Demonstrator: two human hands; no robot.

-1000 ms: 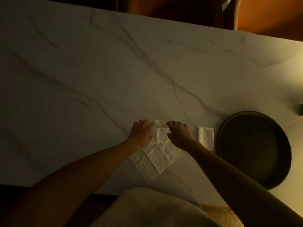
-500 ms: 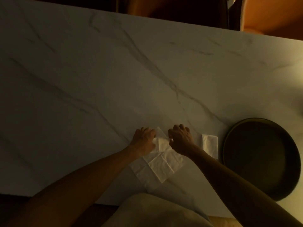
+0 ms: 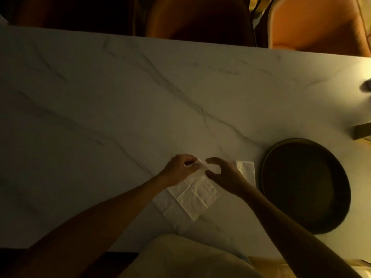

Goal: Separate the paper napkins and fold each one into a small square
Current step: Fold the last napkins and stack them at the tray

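The counter (image 3: 140, 93) looks like smooth white marble with thin grey veins and a soft sheen. The napkins (image 3: 192, 195) are thin matt paper, creased into squares. The round tray (image 3: 305, 183) appears dark and matt. The chairs (image 3: 313, 23) look softly upholstered.

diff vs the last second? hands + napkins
The right hand has let go of the napkin corner and opened, thumb and fingers now spread just above it. The left hand still pinches that corner of the unfolded napkins. The folded napkin and dark round tray lie as before.
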